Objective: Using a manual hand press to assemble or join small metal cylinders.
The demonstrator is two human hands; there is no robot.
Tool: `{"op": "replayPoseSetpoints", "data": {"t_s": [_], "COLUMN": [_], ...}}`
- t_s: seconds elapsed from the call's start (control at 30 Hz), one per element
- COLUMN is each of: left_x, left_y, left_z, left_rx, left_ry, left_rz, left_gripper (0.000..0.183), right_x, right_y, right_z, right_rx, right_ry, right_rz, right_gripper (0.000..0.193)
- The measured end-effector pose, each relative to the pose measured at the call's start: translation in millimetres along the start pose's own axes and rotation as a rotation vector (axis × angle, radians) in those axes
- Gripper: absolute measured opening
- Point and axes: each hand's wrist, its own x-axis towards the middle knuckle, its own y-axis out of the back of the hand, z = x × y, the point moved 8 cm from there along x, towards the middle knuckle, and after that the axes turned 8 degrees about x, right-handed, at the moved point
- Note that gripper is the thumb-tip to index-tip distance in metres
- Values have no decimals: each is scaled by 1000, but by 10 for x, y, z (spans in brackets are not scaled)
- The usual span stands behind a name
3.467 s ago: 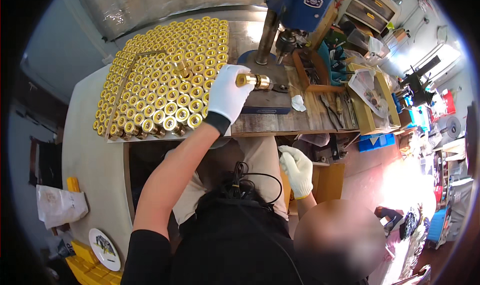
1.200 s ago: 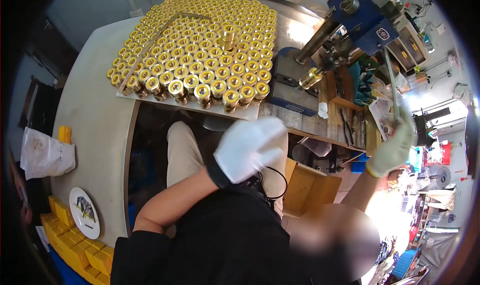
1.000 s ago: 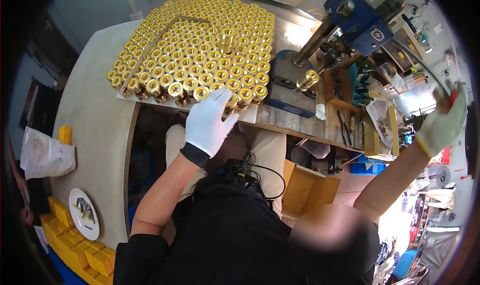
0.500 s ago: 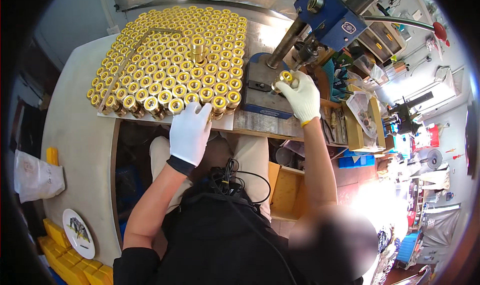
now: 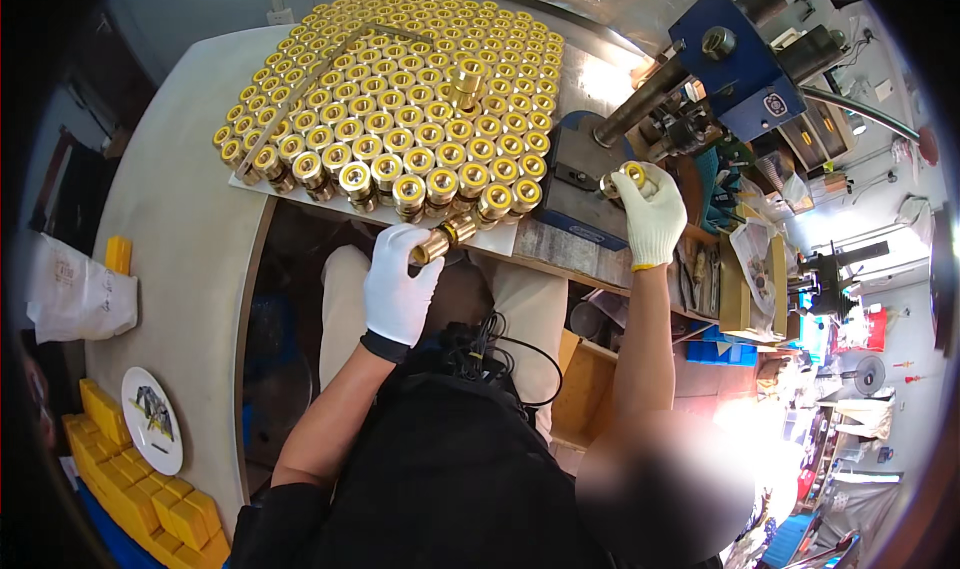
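My left hand (image 5: 398,294), in a white glove, holds a brass fitting (image 5: 445,239) between thumb and fingers, tilted on its side in front of the block's near edge. Beyond it stands a packed block of brass fittings (image 5: 385,119), upright in rows, most with yellow rings at their tops. One more fitting (image 5: 467,82) stands on top of the others. My right hand (image 5: 657,214), gloved in cream knit, is closed on another yellow-ringed brass fitting (image 5: 622,180) over the base (image 5: 575,194) of a blue press. My fingers partly cover both held pieces.
The press head (image 5: 735,64) with its lever (image 5: 860,109) rises at the right on a steel column. A thin metal strip (image 5: 300,89) lies across the fittings. On the left stand a white plate (image 5: 152,424), a white bag (image 5: 75,284) and yellow boxes (image 5: 150,499).
My left hand has drawn a fitting away from the front of the block and tipped it sideways. The right hand still holds its fitting by the press. The whole view has shifted.
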Motion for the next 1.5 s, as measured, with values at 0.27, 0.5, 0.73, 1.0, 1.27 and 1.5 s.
{"op": "replayPoseSetpoints", "data": {"t_s": [0.27,0.5,0.73,1.0,1.27,1.5], "left_x": [-126,-207,-288,-256,353,971], "left_y": [-180,-94,73,222,59,-833], "left_z": [-438,-439,-214,39,621,1275], "left_rx": [-384,-540,-582,-562,-312,-218], "left_ry": [191,240,250,216,-23,-280], "left_rz": [28,-5,-49,-45,-83,-101], "left_gripper": [43,43,46,46,47,34], "right_x": [50,-198,326,600,-345,-1811], "right_y": [79,-116,-1240,-1744,-364,196], "right_z": [157,-205,-903,-1024,-460,468], "right_rx": [64,322,-2,-88,422,662], "right_ry": [9,-48,250,276,-65,-530], "right_rz": [105,-77,-384,-509,-237,-174], "right_gripper": [52,45,62,70,44,33]}}
